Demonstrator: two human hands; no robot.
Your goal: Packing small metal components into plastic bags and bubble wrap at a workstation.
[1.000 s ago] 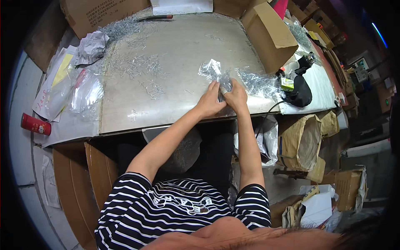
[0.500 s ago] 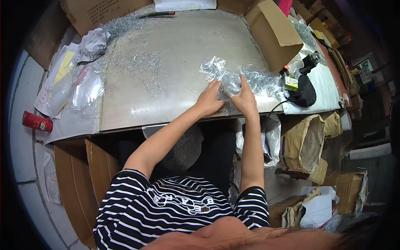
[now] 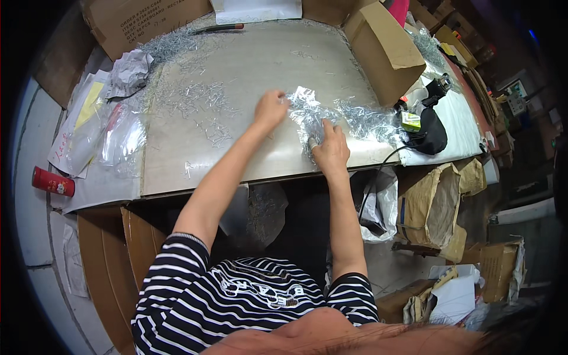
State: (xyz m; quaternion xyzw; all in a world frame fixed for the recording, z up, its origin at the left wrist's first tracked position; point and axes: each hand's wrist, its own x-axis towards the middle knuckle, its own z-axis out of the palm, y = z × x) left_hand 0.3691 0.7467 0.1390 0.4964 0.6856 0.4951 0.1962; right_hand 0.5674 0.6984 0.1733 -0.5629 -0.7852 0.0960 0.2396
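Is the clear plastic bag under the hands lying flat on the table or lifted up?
Lying flat. The clear plastic bag rests on the table, with the left hand and right hand pressing on it.

The person wears a short-sleeved T-shirt (image 3: 236,296) with narrow black and white horizontal stripes and a pale printed design across the chest. Both sleeves end above the elbow, leaving the forearms bare. The left hand (image 3: 270,109) and right hand (image 3: 331,151) carry no gloves, rings or watch.
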